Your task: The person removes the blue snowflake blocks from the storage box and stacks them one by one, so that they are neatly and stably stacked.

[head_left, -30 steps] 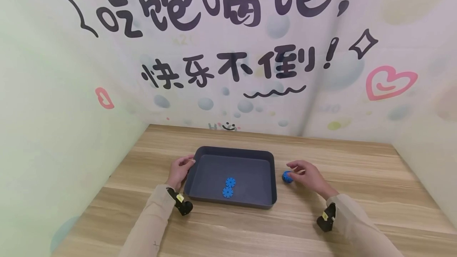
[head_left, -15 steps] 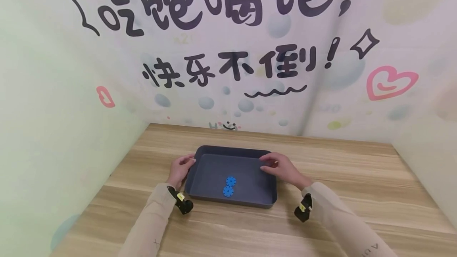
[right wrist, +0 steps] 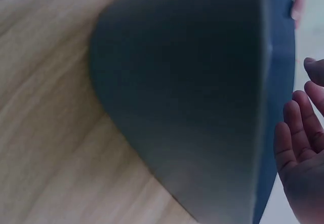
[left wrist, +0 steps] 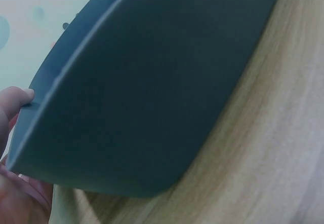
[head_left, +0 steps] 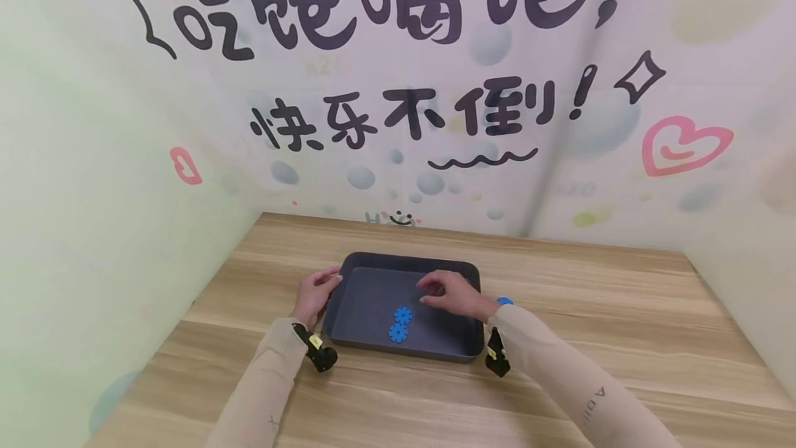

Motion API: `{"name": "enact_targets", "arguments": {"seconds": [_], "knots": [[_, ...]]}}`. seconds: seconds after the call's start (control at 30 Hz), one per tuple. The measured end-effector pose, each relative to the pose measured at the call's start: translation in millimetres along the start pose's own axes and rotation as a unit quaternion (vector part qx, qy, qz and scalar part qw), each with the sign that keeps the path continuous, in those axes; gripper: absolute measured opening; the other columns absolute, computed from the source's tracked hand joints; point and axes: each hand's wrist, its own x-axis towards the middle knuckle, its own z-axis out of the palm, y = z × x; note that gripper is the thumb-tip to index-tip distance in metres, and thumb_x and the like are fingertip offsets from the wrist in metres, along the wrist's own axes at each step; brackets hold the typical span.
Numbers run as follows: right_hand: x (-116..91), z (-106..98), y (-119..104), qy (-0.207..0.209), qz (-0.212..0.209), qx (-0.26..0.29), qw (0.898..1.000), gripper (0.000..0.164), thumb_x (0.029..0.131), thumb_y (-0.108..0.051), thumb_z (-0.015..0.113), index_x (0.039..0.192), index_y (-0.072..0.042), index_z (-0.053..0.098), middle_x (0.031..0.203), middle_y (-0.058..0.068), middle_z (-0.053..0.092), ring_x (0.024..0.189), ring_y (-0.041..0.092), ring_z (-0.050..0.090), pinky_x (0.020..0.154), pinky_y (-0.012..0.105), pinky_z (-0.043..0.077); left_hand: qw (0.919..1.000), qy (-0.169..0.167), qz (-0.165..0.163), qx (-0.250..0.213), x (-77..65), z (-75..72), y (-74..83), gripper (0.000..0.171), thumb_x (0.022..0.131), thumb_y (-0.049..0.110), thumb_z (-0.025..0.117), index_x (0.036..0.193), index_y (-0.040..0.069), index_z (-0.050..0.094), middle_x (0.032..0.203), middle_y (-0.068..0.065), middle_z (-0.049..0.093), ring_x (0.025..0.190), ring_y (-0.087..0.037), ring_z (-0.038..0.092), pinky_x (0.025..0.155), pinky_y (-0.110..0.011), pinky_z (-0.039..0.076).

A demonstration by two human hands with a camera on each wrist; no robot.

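A dark blue-grey rectangular tray (head_left: 367,289) rests on the wooden table. Two blue notched discs (head_left: 401,323) lie inside it, edge to edge, near the front. My left hand (head_left: 313,298) grips the tray's left side; in the left wrist view its thumb (left wrist: 20,96) presses over the rim while other fingers sit below. Over the right half of the tray hovers my right hand (head_left: 452,294), fingers loosely bent, thumb and index finger apart with nothing seen between them. More blue (head_left: 505,301) shows just outside the tray's right side, mostly covered by the right sleeve.
A printed fabric backdrop (head_left: 385,178) with large black lettering stands behind the table, and pale walls (head_left: 124,240) close in the sides. The tray's raised rim (right wrist: 273,82) runs below the right hand. Both wrists wear a black camera mount (head_left: 497,351).
My right hand has left the blue discs to the right of the tray and moved leftward over the tray's right rim. The left hand and the tray stay in place.
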Motion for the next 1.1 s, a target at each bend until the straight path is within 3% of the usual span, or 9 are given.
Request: {"name": "enact_targets", "arguments": {"seconds": [0.47, 0.73, 0.93, 1.1], "knots": [[21, 11, -1, -0.110, 0.001, -0.030, 0.993, 0.029, 0.080, -0.013, 0.065, 0.105, -0.001, 0.060, 0.097, 0.006, 0.060, 0.083, 0.015, 0.055, 0.072, 0.024, 0.045, 1.0000, -0.007, -0.003, -0.003, 0.3, 1.3, 1.2, 0.032, 0.084, 0.017, 0.059, 0.114, 0.006, 0.059, 0.098, -0.008, 0.056, 0.081, -0.015, 0.051, 0.064, -0.023, 0.042], [26, 14, 0, -0.147, -0.003, -0.040, 0.988, 0.028, 0.080, -0.010, 0.064, 0.107, -0.002, 0.060, 0.094, 0.005, 0.059, 0.083, 0.014, 0.053, 0.073, 0.024, 0.043, 0.9999, -0.008, -0.009, -0.001, 2.3, 1.4, 2.5, 0.032, 0.084, 0.018, 0.059, 0.114, 0.008, 0.059, 0.100, -0.008, 0.055, 0.082, -0.015, 0.051, 0.064, -0.024, 0.042], [26, 13, -3, -0.188, -0.029, -0.031, 0.981, 0.033, 0.079, -0.006, 0.064, 0.112, -0.002, 0.060, 0.099, 0.007, 0.054, 0.082, 0.015, 0.047, 0.071, 0.022, 0.041, 1.0000, -0.005, -0.004, -0.002, 1.9, 0.2, 1.5, 0.032, 0.083, 0.017, 0.060, 0.114, 0.007, 0.060, 0.097, -0.008, 0.056, 0.079, -0.014, 0.051, 0.063, -0.023, 0.042], [25, 16, -3, -0.189, -0.028, -0.043, 0.981, 0.033, 0.077, -0.005, 0.066, 0.110, -0.005, 0.062, 0.095, 0.005, 0.050, 0.081, 0.015, 0.044, 0.070, 0.021, 0.038, 1.0000, -0.005, -0.003, -0.003, 0.7, 0.5, 0.1, 0.032, 0.083, 0.017, 0.059, 0.114, 0.006, 0.059, 0.097, -0.008, 0.056, 0.079, -0.015, 0.051, 0.062, -0.023, 0.042]]}}
